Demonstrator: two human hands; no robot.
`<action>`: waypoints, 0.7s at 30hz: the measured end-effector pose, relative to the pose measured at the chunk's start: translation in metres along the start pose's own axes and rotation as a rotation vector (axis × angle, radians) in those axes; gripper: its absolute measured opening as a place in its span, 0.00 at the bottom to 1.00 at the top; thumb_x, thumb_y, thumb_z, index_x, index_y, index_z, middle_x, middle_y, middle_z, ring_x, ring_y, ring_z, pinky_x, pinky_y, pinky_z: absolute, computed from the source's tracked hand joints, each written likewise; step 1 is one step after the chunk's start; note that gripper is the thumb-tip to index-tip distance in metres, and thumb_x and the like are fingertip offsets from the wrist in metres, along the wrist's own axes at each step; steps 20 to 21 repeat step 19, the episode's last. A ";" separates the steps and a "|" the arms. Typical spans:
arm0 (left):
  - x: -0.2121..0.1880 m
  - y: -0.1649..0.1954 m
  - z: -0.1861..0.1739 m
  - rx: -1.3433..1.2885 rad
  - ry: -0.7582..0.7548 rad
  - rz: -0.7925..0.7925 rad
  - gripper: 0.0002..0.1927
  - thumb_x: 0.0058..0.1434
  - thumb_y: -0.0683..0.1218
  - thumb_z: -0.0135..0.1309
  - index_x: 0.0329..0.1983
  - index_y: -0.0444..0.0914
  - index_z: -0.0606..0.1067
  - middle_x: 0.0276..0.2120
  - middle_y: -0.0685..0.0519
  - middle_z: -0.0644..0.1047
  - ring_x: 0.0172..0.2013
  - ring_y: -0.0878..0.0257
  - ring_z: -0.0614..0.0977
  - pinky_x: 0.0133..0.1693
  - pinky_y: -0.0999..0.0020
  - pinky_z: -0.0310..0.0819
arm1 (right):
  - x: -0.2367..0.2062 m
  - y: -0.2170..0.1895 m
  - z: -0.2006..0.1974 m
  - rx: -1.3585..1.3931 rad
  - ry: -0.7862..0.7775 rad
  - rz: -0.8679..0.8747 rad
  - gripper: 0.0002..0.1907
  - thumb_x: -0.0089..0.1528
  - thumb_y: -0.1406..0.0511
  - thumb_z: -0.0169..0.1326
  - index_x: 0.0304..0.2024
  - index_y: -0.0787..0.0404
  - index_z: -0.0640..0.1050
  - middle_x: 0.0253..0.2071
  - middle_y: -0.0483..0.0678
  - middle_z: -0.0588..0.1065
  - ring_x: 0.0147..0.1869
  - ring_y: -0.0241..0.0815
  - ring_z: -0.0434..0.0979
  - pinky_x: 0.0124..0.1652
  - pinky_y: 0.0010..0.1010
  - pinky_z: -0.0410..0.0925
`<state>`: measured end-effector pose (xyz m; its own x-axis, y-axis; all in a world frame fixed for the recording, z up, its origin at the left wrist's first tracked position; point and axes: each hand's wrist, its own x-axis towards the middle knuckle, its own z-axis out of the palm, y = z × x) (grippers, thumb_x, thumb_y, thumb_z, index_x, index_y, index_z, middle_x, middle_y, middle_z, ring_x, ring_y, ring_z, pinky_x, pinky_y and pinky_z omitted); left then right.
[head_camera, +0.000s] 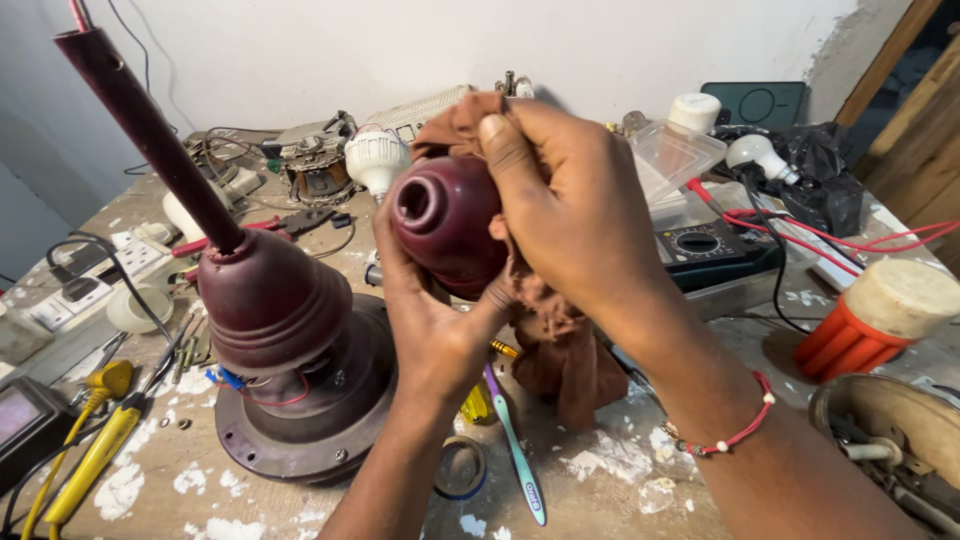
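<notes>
Cup (440, 215), maroon, centre frame: rigid, probably light, smooth; left hand (425, 320) cradles underneath; right hand (570, 215) presses cloth (560, 350) against it.

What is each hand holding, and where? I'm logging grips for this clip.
The left hand cups the maroon cup-shaped cover from underneath; the right hand presses a brown cloth against its side.

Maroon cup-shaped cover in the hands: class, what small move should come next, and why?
Probably slide the brown cloth round to another side. The left hand cradles the maroon cover from below, the right hand presses cloth on one side only, and the side near its opening is bare.
</notes>
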<state>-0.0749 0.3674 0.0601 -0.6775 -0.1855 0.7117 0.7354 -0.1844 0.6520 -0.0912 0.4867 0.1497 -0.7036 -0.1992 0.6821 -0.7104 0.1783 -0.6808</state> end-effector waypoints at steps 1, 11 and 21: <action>0.000 -0.001 -0.001 -0.005 0.007 -0.011 0.49 0.56 0.52 0.70 0.73 0.36 0.55 0.62 0.48 0.68 0.63 0.59 0.76 0.64 0.62 0.75 | -0.003 -0.002 0.000 0.034 -0.014 -0.022 0.16 0.71 0.61 0.45 0.51 0.62 0.80 0.45 0.44 0.83 0.35 0.31 0.80 0.27 0.22 0.74; 0.005 0.000 -0.003 -0.172 0.059 -0.084 0.41 0.60 0.49 0.65 0.72 0.33 0.61 0.58 0.49 0.73 0.57 0.62 0.77 0.60 0.66 0.72 | -0.005 -0.006 -0.007 -0.222 -0.057 -0.584 0.18 0.76 0.55 0.52 0.49 0.65 0.79 0.54 0.53 0.77 0.55 0.42 0.79 0.53 0.26 0.73; -0.001 0.011 0.002 0.038 0.032 0.032 0.38 0.60 0.51 0.69 0.68 0.31 0.66 0.55 0.48 0.77 0.54 0.61 0.81 0.63 0.64 0.76 | 0.006 0.026 -0.009 0.078 0.031 0.185 0.26 0.71 0.48 0.48 0.42 0.60 0.87 0.26 0.48 0.78 0.26 0.29 0.73 0.27 0.25 0.66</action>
